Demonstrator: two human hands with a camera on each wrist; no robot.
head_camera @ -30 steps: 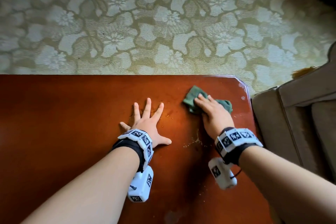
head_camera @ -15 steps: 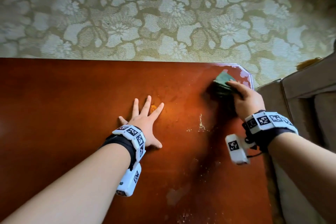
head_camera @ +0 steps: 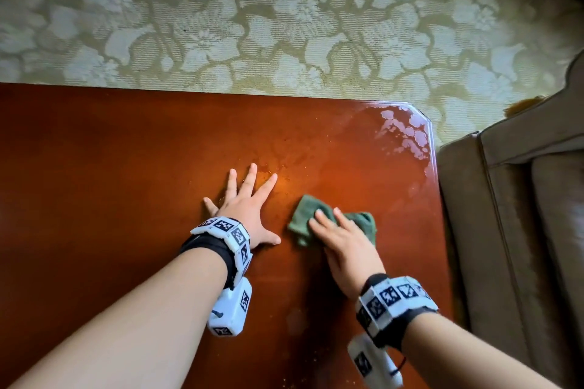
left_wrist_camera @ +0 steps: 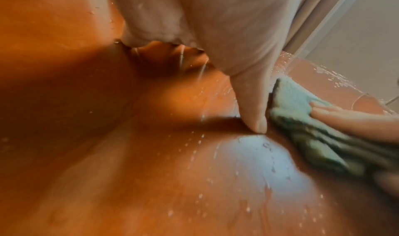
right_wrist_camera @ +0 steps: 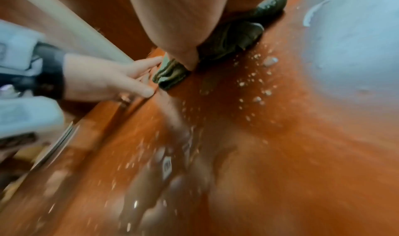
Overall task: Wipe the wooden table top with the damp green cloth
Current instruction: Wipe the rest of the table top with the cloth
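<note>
The reddish wooden table top [head_camera: 94, 183] fills the lower head view. My left hand [head_camera: 249, 199] lies flat on it with fingers spread, holding nothing. Just right of it, my right hand [head_camera: 344, 240] presses the crumpled green cloth [head_camera: 301, 218] onto the wood with straight fingers. In the left wrist view the cloth [left_wrist_camera: 298, 106] sits beside my left thumb [left_wrist_camera: 254, 116], under the right fingers [left_wrist_camera: 345, 120]. The right wrist view shows the cloth [right_wrist_camera: 233, 38] bunched under my palm [right_wrist_camera: 177, 18], with the left hand [right_wrist_camera: 103, 79] close by. The palm hides part of the cloth.
A wet patch [head_camera: 407, 136] glistens at the table's clipped far right corner, and droplets [right_wrist_camera: 257, 86] dot the wood. A brown upholstered armchair [head_camera: 521, 215] stands against the table's right edge. Floral carpet [head_camera: 284, 25] lies beyond the far edge.
My right hand has dragged the cloth from the far right corner back toward me and leftward, stopping next to the left hand. The left hand has stayed flat in place.
</note>
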